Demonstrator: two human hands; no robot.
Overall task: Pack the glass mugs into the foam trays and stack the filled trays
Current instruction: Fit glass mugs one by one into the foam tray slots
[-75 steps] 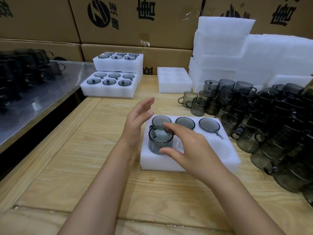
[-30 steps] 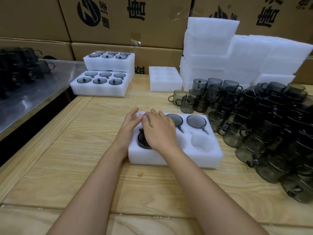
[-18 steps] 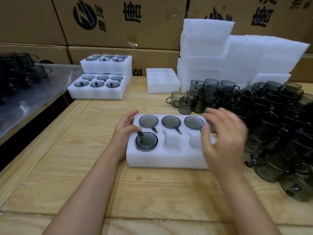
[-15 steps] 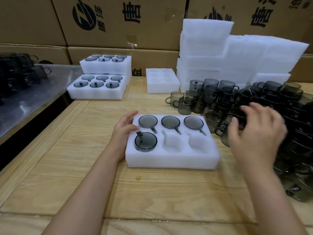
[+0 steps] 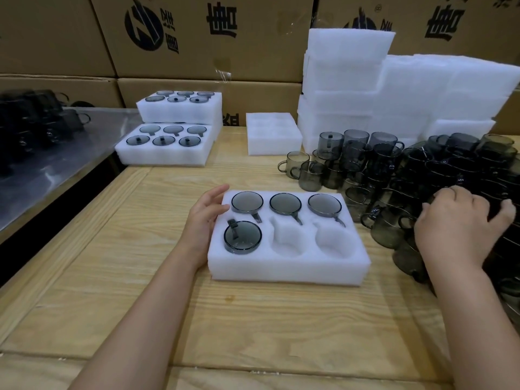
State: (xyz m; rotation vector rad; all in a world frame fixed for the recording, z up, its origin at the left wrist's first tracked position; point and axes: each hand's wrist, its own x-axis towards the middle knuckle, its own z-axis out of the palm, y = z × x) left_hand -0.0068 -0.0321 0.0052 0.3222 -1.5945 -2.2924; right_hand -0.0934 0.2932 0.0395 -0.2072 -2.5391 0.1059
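Head: mug pile [image 5: 422, 175] R of tray [image 5: 287, 270]

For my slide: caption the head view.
Left hand touches a foam tray holding four mugs; right hand is on the mug pile.

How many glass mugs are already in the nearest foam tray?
4. In the foam tray: left mug, middle mug and right mug in the back row; fourth mug in the front left pocket. None seems hidden.

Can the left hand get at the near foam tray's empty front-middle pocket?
Probably yes: the left hand rests against the white foam tray, and nothing covers that empty pocket.
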